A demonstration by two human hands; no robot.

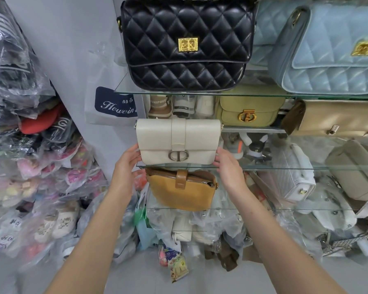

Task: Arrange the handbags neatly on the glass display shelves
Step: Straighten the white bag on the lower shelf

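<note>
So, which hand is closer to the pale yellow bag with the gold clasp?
The right hand. It touches the right end of the white bag, below and slightly left of the yellow bag; the left hand is at its left end, farther away.

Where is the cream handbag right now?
The cream handbag stands mid-frame in the head view, at the left end of the glass shelf between the left hand and right hand, below the black quilted bag, above the tan bag.
</note>
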